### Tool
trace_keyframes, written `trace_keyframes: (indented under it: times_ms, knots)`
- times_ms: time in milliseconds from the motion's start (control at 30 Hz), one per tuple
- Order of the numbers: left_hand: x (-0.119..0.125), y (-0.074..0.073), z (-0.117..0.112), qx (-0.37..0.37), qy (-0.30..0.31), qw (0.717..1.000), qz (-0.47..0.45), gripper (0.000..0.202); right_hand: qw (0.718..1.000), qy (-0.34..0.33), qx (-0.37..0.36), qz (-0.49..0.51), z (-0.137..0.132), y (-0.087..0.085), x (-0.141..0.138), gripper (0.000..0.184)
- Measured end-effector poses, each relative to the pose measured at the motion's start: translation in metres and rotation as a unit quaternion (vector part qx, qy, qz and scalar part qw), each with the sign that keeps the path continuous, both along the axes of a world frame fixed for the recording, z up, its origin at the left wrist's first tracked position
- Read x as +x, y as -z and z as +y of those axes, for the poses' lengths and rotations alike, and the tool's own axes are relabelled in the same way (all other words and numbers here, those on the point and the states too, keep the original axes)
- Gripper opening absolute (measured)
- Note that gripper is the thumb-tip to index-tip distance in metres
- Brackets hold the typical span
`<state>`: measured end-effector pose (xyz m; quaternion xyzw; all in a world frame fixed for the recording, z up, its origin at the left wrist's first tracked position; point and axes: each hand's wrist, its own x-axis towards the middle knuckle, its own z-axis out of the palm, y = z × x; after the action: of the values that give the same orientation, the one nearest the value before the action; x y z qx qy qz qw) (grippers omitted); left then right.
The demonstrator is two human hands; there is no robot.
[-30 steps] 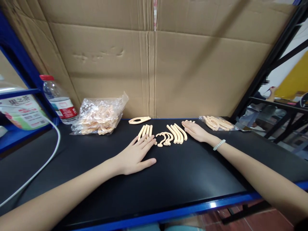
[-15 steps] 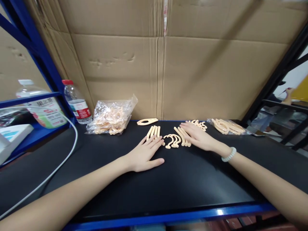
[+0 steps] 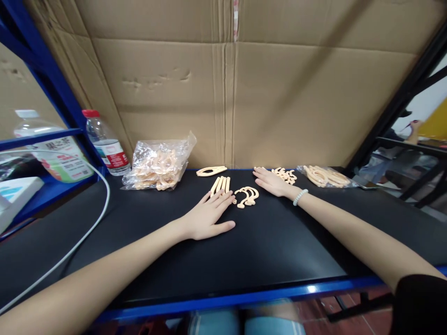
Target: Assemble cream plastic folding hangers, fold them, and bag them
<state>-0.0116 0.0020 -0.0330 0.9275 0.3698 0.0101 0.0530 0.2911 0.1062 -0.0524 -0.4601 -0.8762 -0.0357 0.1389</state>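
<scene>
My left hand lies flat, its fingertips over the near ends of several straight beige plastic hanger arms. Just right of those fingertips is a loose group of curved beige hanger hooks. Farther back, my right hand is palm down with fingers stretched, apparently over other arms that it hides. A pile of small curved hooks is close beside it on the right. Behind the left group rests a folded beige hanger.
A clear bag of beige parts stands back left, near a red-capped bottle. Another bagged set of hangers lies back right. A white cable curves over the black table. Cardboard walls the back.
My right hand has moved back, away from the curved hooks; the straight arms that showed by it are now out of sight. My left hand stays over its group. The view has shifted slightly.
</scene>
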Motion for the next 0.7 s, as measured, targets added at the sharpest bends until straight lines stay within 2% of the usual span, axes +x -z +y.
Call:
trace_keyframes:
  times_ms: [67,167,267,333,467,600,700]
  knots:
    - [0.000,0.000,0.000,0.003,-0.001,1.000,0.002,0.075,1.000,0.003,0.026,0.007,-0.011,-0.007,-0.005,0.078]
    - [0.001,-0.001,0.000,0.005,0.001,1.000,-0.001,0.074,0.997,-0.020,0.074,0.026,-0.044,-0.011,-0.026,0.076]
    - [0.002,-0.001,0.000,0.012,0.002,1.000,0.000,0.074,0.994,-0.086,0.061,0.000,-0.074,-0.006,-0.055,0.080]
    - [0.003,-0.001,0.001,0.015,-0.003,1.000,0.001,0.075,0.994,-0.103,0.031,-0.013,-0.079,-0.001,-0.070,0.070]
    - [0.004,-0.001,0.009,0.021,-0.018,1.000,-0.005,0.073,0.995,-0.092,-0.003,-0.049,-0.052,0.001,-0.079,0.059]
    - [0.005,-0.001,0.018,0.029,-0.021,0.999,-0.007,0.067,0.993,-0.103,-0.008,-0.065,-0.017,-0.005,-0.071,0.054]
    - [0.005,-0.001,0.023,0.029,-0.020,0.999,-0.009,0.066,0.993,-0.096,-0.003,-0.070,-0.005,-0.009,-0.065,0.049]
